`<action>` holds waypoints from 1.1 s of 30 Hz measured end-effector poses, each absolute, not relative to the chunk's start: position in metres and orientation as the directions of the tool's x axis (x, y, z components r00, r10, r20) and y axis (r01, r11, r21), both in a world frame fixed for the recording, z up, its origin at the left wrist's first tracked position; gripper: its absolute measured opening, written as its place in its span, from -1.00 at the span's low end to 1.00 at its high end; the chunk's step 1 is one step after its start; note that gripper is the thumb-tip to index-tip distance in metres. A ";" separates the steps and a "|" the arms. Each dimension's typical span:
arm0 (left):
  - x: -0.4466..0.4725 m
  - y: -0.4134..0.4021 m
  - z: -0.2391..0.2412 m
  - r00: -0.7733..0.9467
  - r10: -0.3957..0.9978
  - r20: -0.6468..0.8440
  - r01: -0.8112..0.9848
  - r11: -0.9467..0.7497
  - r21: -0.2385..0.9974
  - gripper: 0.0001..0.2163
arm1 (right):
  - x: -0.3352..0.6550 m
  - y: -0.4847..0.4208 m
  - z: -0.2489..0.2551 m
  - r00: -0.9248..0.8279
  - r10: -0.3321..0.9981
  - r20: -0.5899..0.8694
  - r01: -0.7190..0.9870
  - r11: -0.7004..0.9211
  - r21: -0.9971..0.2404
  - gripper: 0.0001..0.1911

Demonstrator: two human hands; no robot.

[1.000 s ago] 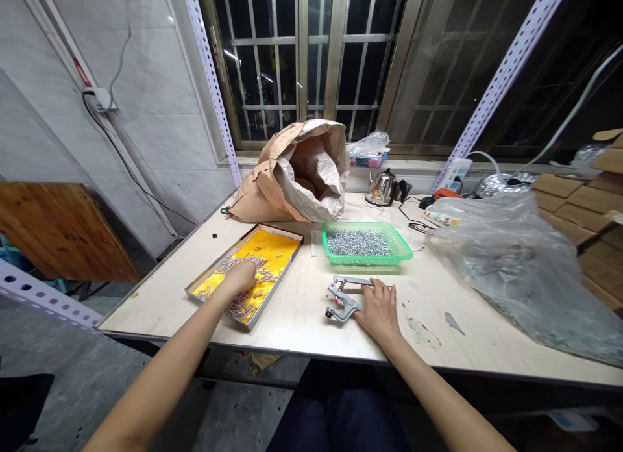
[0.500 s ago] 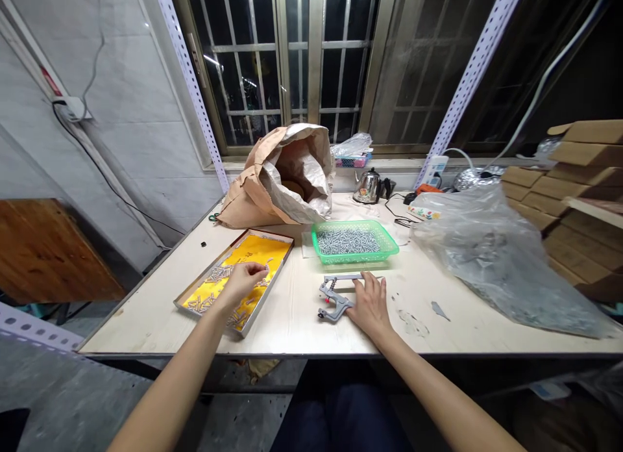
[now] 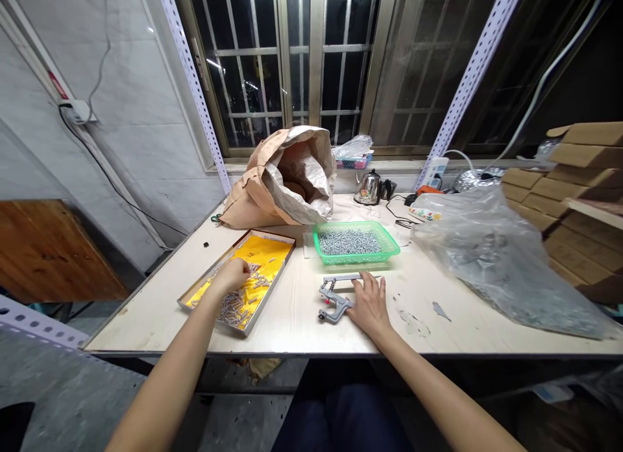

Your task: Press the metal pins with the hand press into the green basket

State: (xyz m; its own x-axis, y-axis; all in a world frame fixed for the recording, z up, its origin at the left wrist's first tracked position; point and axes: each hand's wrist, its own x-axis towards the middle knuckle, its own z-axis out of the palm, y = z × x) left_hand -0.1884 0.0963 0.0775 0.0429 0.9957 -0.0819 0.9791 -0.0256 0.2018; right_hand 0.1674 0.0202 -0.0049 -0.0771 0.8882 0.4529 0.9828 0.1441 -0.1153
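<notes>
My left hand (image 3: 233,275) is over the shallow tray (image 3: 272,291) on the left, its fingers curled down among small silvery pieces (image 3: 233,309). Its fingertips are partly hidden, so whatever they pinch cannot be made out. A yellow sheet (image 3: 257,247) lines the tray beneath the scattered pieces. On the table to the right, my right hand (image 3: 370,302) is closed around the handles of a grey metal plier-like tool (image 3: 335,304) with a spring. The tool lies on its side, jaws toward the left. Just behind it stands a green plastic basket (image 3: 395,249) holding many small metal pieces (image 3: 350,241).
A large open paper sack (image 3: 253,192) lies behind the tray. Near the window is a metal kettle (image 3: 368,188). A clear plastic bag (image 3: 487,263) covers the table's right side, beside stacked cardboard boxes (image 3: 584,179). A grey scrap (image 3: 441,310) lies right of my right hand.
My left hand has moved left and slightly back within the tray, and the pieces under it have shifted. My right hand and the tool stay in place.
</notes>
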 end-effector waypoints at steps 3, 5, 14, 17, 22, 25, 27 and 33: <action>-0.175 0.100 0.067 0.035 0.996 -0.082 0.991 -0.024 0.129 -0.89 | 0.168 0.020 -0.006 -0.072 0.890 0.451 0.983 0.139 -0.116 -0.51; -0.169 0.100 0.066 0.010 0.997 -0.074 0.997 -0.004 0.081 -0.90 | 0.169 0.020 -0.006 -0.070 0.890 0.450 0.984 0.135 -0.115 -0.51; -0.092 0.061 0.061 0.078 0.994 -0.080 0.371 0.046 0.928 -0.86 | 0.166 0.019 0.001 -0.091 0.856 0.508 0.986 0.149 -0.074 -0.43; -0.048 0.048 0.039 0.147 0.968 -0.205 0.147 0.184 0.972 -0.85 | 0.165 0.018 0.007 -0.106 0.860 0.499 0.988 0.148 -0.046 -0.40; -0.024 0.047 0.015 0.264 0.940 -0.217 0.231 0.157 0.960 -0.80 | 0.163 0.019 0.015 -0.125 0.865 0.485 0.992 0.124 0.034 -0.35; -0.025 0.050 0.015 0.298 0.930 -0.214 0.310 0.118 0.943 -0.79 | 0.161 0.022 0.020 -0.157 0.863 0.480 0.988 0.137 0.076 -0.35; -0.025 0.053 0.019 0.318 0.926 -0.205 0.367 0.079 0.927 -0.81 | 0.159 0.024 0.024 -0.188 0.858 0.477 0.982 0.160 0.100 -0.34; -0.022 0.056 0.025 0.434 0.868 -0.244 0.437 0.034 0.899 -0.79 | 0.156 0.027 0.027 -0.223 0.844 0.488 0.974 0.180 0.135 -0.33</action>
State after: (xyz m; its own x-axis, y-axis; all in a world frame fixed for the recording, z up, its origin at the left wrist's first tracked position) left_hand -0.0220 0.0565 0.0254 0.4335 0.8675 -0.2438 0.4372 0.0341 0.8987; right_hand 0.1560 0.0267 0.0268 -0.2232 0.8439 0.4878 0.9744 0.1796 0.1351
